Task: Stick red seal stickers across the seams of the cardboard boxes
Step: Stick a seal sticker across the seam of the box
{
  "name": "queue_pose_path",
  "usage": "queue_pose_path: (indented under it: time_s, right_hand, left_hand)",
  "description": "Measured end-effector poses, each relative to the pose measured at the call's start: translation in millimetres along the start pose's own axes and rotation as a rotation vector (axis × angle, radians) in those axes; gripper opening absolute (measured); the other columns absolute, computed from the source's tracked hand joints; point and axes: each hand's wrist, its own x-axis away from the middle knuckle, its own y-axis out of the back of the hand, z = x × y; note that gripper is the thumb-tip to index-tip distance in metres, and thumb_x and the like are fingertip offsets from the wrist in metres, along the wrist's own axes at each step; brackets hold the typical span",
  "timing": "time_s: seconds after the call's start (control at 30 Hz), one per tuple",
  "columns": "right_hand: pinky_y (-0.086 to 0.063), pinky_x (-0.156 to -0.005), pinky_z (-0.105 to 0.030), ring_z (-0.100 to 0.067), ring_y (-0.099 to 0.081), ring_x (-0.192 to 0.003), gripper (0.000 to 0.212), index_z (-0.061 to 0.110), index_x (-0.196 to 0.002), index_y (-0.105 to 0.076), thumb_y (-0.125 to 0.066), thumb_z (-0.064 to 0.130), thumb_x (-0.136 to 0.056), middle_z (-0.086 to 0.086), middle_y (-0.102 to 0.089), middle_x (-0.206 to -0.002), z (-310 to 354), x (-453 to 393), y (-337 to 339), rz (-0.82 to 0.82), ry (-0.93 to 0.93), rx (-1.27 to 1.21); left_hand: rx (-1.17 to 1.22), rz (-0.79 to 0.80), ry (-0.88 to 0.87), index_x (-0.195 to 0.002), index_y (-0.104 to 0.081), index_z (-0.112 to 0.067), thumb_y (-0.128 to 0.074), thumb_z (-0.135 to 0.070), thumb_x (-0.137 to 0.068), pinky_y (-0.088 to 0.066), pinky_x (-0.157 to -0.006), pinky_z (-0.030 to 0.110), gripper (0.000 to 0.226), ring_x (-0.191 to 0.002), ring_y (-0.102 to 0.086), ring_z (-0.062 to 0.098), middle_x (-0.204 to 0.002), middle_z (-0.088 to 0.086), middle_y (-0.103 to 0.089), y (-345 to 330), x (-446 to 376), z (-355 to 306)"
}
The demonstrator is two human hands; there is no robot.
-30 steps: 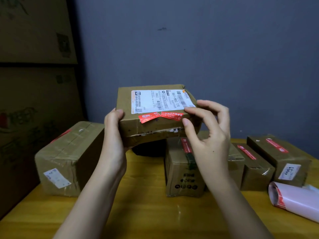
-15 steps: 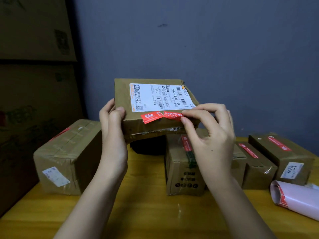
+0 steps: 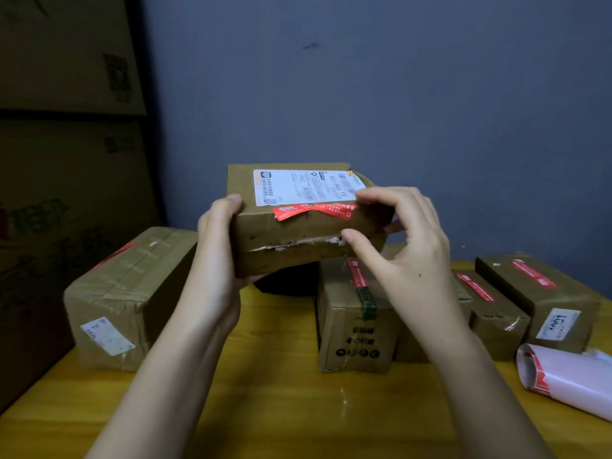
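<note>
You hold box (image 3: pixel 298 223) aloft above table's (image 3: pixel 265 409) back edge. Left hand (image 3: pixel 218 246) grips its left end; right hand (image 3: pixel 397 240) pinches right end, fingertips (image 3: pixel 364 197) on red seal sticker (image 3: pixel 314 211). Looks light, stiff; sticker thin, creases easily. Grip ends.

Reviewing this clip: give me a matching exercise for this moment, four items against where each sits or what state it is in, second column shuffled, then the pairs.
Items
1. held box
2. red seal sticker
3. rolled sticker sheet
4. large taped box

Places or states
A. lying on the table at the far right
B. standing on the table at the left
C. lifted off the table between left hand and right hand
D. stuck along the held box's top front edge, below the white label

Pairs: 1-C, 2-D, 3-A, 4-B
</note>
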Motion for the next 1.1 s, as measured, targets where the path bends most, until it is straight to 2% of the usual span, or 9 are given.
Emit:
queue_pose_path:
  time_s: [0.07,0.1,0.3,0.5,0.7,0.77,0.87,0.97,1.1]
  right_hand:
    - [-0.043,-0.089,-0.022,-0.008,-0.049,-0.107,0.029,0.019,-0.111,-0.063,-0.068,0.030,-0.086,0.013,-0.058,-0.108,-2.8,0.5,2.5,-0.043,0.032,0.069]
    - [-0.043,-0.089,-0.025,-0.009,-0.050,-0.107,0.026,0.018,-0.109,-0.064,-0.069,0.029,-0.086,0.012,-0.059,-0.107,-3.4,0.5,3.5,-0.075,0.038,0.073]
    - [-0.040,-0.083,-0.019,-0.017,-0.057,-0.091,0.017,0.010,-0.094,-0.070,-0.070,0.025,-0.088,0.001,-0.066,-0.095,-7.4,0.8,7.9,-0.139,0.209,0.207]
    - [-0.049,-0.072,-0.031,-0.021,-0.062,-0.082,0.021,0.006,-0.091,-0.072,-0.066,0.026,-0.093,-0.004,-0.070,-0.090,-13.0,2.9,8.3,-0.204,0.345,0.329]
    - [-0.050,-0.066,-0.038,-0.022,-0.065,-0.080,0.023,0.007,-0.089,-0.072,-0.064,0.028,-0.094,-0.004,-0.071,-0.089,-19.8,4.5,8.5,-0.212,0.346,0.362]
    - [-0.049,-0.064,-0.040,-0.022,-0.065,-0.077,0.023,0.008,-0.087,-0.072,-0.064,0.027,-0.095,-0.003,-0.070,-0.087,-22.0,5.2,7.6,-0.222,0.339,0.356]
    - [-0.049,-0.061,-0.040,-0.021,-0.064,-0.074,0.022,0.009,-0.082,-0.072,-0.063,0.024,-0.095,-0.002,-0.070,-0.083,-21.8,6.0,6.6,-0.245,0.329,0.344]
    - [-0.050,-0.067,-0.037,-0.018,-0.064,-0.078,0.020,0.009,-0.085,-0.072,-0.062,0.024,-0.095,-0.001,-0.070,-0.085,-21.5,4.3,7.4,-0.186,0.273,0.268]
    - [-0.050,-0.081,-0.027,-0.015,-0.063,-0.092,0.018,0.009,-0.099,-0.072,-0.066,0.024,-0.091,0.000,-0.069,-0.098,-21.3,1.8,10.9,-0.047,0.218,0.206]
  left_hand:
    - [0.016,0.062,0.073,-0.095,-0.068,-0.031,-0.049,-0.052,-0.087,-0.055,-0.059,0.034,0.030,-0.092,-0.069,0.016,-0.099,-0.001,-0.072,0.2,0.3,-2.4]
    - [0.021,0.102,0.106,-0.088,-0.070,-0.031,-0.048,-0.051,-0.089,-0.056,-0.061,0.035,0.030,-0.088,-0.071,0.016,-0.092,-0.002,-0.073,0.1,1.0,-3.0]
    - [0.008,0.176,0.166,-0.104,-0.070,-0.029,-0.044,-0.057,-0.089,-0.058,-0.063,0.039,0.040,-0.087,-0.072,0.016,-0.098,-0.001,-0.075,0.2,3.7,-6.2]
    - [-0.022,0.228,0.152,-0.105,-0.069,-0.031,-0.042,-0.060,-0.089,-0.058,-0.063,0.039,0.043,-0.087,-0.072,0.014,-0.097,-0.004,-0.075,-1.1,7.9,-10.6]
    - [-0.056,0.278,0.133,-0.111,-0.068,-0.031,-0.042,-0.064,-0.085,-0.058,-0.065,0.040,0.049,-0.092,-0.071,0.014,-0.104,-0.004,-0.073,-1.9,9.9,-10.7]
    - [-0.063,0.285,0.122,-0.102,-0.072,-0.035,-0.046,-0.064,-0.083,-0.058,-0.066,0.041,0.043,-0.089,-0.072,0.012,-0.099,-0.007,-0.074,-2.5,10.5,-9.8]
    - [-0.090,0.295,0.109,-0.076,-0.074,-0.045,-0.051,-0.060,-0.080,-0.058,-0.068,0.041,0.028,-0.085,-0.072,0.009,-0.088,-0.013,-0.074,-4.0,12.2,-9.3]
    - [-0.117,0.280,0.089,-0.077,-0.074,-0.044,-0.050,-0.060,-0.084,-0.058,-0.070,0.040,0.030,-0.088,-0.071,0.009,-0.090,-0.011,-0.074,-4.6,11.3,-7.7]
    - [-0.158,0.200,0.043,-0.079,-0.073,-0.046,-0.045,-0.063,-0.087,-0.058,-0.070,0.040,0.034,-0.088,-0.071,0.008,-0.090,-0.012,-0.074,-4.5,10.7,-8.9]
